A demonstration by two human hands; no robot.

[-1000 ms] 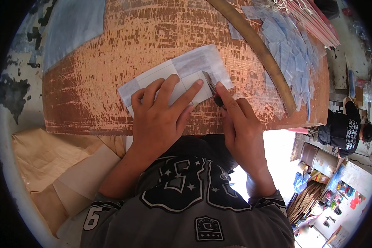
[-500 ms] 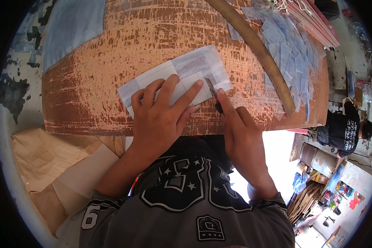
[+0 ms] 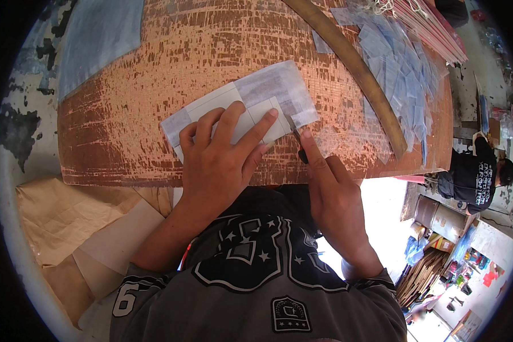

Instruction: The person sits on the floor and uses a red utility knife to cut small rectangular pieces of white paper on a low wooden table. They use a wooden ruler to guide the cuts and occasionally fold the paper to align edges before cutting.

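My left hand (image 3: 219, 151) lies with fingers spread over a white ruled card template (image 3: 212, 104), pressing it onto a bluish-white translucent sheet (image 3: 293, 80). The sheet rests at a slant on the worn brown tabletop (image 3: 137, 125). In my right hand (image 3: 336, 191) is a knife (image 3: 294, 127) with a thin metal blade and a dark handle. Its blade lies along the right edge of the template, over the sheet, with my index finger stretched along the tool. Most of the handle is hidden in my fingers.
A long curved brown strip (image 3: 347, 54) crosses the right of the table. Beyond it are many loose bluish cut pieces (image 3: 402, 80) and pink sticks (image 3: 424, 28). A larger bluish sheet (image 3: 102, 40) lies far left. Brown paper (image 3: 74, 214) sits below left; another person (image 3: 476, 176) is at right.
My right hand and the knife have drawn slightly toward me along the template's edge. The left hand and the template stay almost where they were.
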